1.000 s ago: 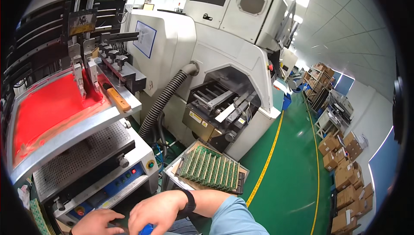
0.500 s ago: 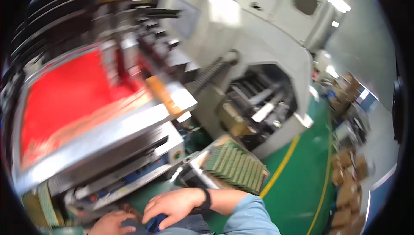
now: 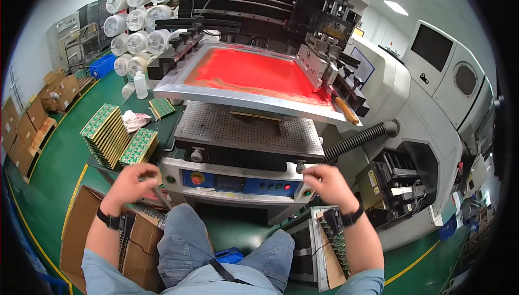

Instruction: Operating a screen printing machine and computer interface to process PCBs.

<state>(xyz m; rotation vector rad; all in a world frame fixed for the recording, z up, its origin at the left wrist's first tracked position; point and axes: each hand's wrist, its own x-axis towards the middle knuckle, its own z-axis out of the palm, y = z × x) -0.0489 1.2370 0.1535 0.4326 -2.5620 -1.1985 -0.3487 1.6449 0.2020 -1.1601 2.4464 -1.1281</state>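
My left hand (image 3: 132,183) is raised at the left front corner of a printing machine, fingers loosely bent and apart, nothing in them. Nearest to it are a stack of green circuit boards (image 3: 139,146) and the left green button (image 3: 170,179). My right hand (image 3: 328,186) hovers by the right green button (image 3: 307,192) and a metal knob (image 3: 300,167), its fingers bent and empty; touching cannot be made out. Between the hands runs the blue control panel (image 3: 243,183) with a red stop knob (image 3: 198,178). Above it are a perforated plate (image 3: 216,128) and a metal-framed screen (image 3: 238,99) covered in red ink.
A taller stack of boards (image 3: 102,135), a white cloth (image 3: 135,121) and a bottle (image 3: 140,85) stand on the left table. Near my left forearm is a cardboard box (image 3: 81,230); by my right, a tray of boards (image 3: 319,241). A ribbed hose (image 3: 362,141) runs on the right.
My view has swung left to face the machine. My hands, close together low near my lap before, are now raised and wide apart at the machine's front.
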